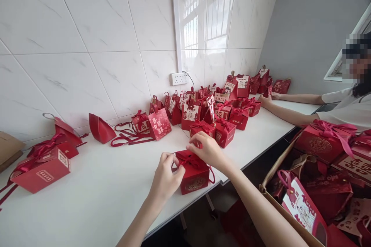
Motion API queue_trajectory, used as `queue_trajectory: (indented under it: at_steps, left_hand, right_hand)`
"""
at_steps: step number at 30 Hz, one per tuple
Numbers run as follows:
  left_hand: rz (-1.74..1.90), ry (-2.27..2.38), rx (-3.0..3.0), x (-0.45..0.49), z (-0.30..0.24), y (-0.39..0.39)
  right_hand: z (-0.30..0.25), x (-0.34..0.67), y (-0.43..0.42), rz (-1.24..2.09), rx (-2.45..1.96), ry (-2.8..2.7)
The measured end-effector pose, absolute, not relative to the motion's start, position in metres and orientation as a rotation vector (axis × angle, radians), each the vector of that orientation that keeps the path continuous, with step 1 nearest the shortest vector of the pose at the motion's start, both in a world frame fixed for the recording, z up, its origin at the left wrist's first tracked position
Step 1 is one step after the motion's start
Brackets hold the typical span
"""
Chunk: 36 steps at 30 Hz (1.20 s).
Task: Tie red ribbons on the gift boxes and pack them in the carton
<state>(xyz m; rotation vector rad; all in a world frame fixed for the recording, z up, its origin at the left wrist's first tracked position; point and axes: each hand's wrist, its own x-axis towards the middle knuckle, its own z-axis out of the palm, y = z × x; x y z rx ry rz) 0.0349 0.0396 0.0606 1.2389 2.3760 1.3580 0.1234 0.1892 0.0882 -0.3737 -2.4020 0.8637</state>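
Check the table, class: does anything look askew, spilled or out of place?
Red ribbon lies in loose loops near the wall, looking untidy beside the upright box. I see nothing spilled.

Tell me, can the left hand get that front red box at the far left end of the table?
Probably yes: the left hand has flat white tabletop between it and the front red box, nothing standing in the way. But it seems busy with the ribboned box beside it.

Marbled tile wall (87,19), glossy window reflection (218,15); grey side wall (307,23); white tabletop (95,197).
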Motion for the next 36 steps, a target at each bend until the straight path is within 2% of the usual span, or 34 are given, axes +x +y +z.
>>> queue_trajectory:
  at_steps: [7, 14, 23, 30, 36]
  left_hand:
    - [1.352, 2.371, 1.227, 0.033, 0.058, 0.039]
    - [1.358, 2.284, 1.139, 0.023, 0.058, 0.037]
    - [1.381, 2.176, 1.014, 0.015, 0.062, 0.039]
    - [1.427, 2.079, 0.941, 0.014, 0.064, 0.035]
    - [1.407, 2.013, 0.866, 0.013, 0.064, 0.032]
  right_hand:
    - [0.071, 0.167, 0.170, 0.764, -0.516, -2.484]
    - [0.064, 0.161, 0.181, 0.848, -0.426, -2.500]
    - [0.062, 0.165, 0.192, 0.776, -0.344, -2.443]
    - [0.054, 0.165, 0.196, 0.929, -0.285, -2.331]
    - [0.047, 0.166, 0.201, 0.919, -0.248, -2.287]
